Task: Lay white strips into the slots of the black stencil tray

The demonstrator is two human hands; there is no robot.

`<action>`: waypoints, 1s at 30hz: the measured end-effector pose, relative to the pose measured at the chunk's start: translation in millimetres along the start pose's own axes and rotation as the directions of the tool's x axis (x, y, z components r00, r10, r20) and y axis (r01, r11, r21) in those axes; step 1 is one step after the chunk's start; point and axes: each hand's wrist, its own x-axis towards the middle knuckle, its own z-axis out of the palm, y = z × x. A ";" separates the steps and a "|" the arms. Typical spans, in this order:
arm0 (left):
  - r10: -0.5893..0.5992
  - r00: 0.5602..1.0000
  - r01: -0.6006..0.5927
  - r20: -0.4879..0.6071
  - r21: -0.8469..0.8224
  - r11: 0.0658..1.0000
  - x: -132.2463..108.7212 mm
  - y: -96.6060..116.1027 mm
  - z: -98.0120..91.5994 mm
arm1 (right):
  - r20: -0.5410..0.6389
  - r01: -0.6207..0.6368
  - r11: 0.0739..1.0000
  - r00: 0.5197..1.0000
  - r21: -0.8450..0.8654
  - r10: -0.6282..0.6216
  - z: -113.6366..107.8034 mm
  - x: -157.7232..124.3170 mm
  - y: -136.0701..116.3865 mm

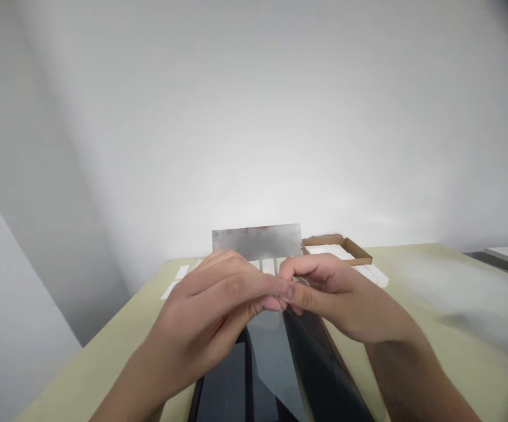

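My left hand point(218, 299) and my right hand point(337, 296) meet over the middle of the table, fingertips pinched and touching each other. A translucent strip of plastic film point(273, 346) hangs down from between the fingertips toward me. The exact edge they grip is covered by the fingers. Beneath the film and hands lies a dark, glossy flat panel point(225, 381), partly hidden by my left hand and wrist. Behind the hands a grey metal plate point(256, 236) stands upright, its lower part blocked from sight.
An open cardboard box point(359, 252) with white pieces inside stands at the back right. White labels point(182, 272) lie on the pale yellow table point(412, 328) at the back left, and white sheets point(373, 274) lie beside the box. A white wall point(280, 117) rises behind.
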 end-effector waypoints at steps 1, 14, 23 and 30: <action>0.002 1.000 -0.002 -0.001 0.005 1.000 -0.1 0.2 -0.1 | 0.004 0.002 1.000 1.000 0.009 -0.002 0.0 0.2 -0.1; -0.178 0.984 0.177 -0.024 -0.054 0.983 -2.6 6.1 1.1 | -0.019 0.148 0.989 0.989 0.025 -0.147 6.9 -4.2 -0.8; -0.165 0.986 0.161 -0.034 -0.099 0.982 -1.2 3.7 0.5 | -0.064 0.220 0.917 0.965 -0.332 -0.254 11.6 -8.8 -10.9; 0.066 0.995 -0.072 -0.081 -0.075 0.995 -1.4 1.2 5.7 | -0.062 0.241 0.922 0.960 -0.303 -0.271 11.1 -13.5 -10.1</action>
